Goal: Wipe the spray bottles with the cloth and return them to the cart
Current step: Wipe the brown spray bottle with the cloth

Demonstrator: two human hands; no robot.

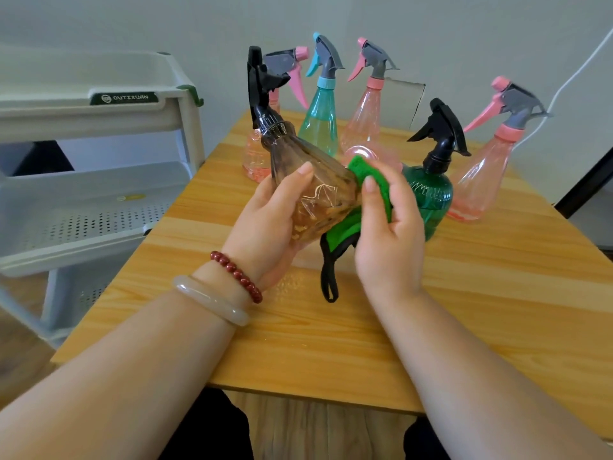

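Left hand (pixel 265 220) grips a tilted amber spray bottle (pixel 308 180) above the surface (pixel 464 310), exposing its side; right hand (pixel 388 227) pinches a green cloth (pixel 358 171) against it for wiping.

Glossy clear plastic amber bottle (pixel 308 180), fuzzy green cloth (pixel 361 174), wood-grain table (pixel 464 293).

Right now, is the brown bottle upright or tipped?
Tipped. The left hand holds the brown bottle slanted, nozzle up-left, base toward the green cloth.

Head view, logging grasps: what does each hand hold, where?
Left hand grips the brown spray bottle round its body; right hand pinches the green cloth near its top.
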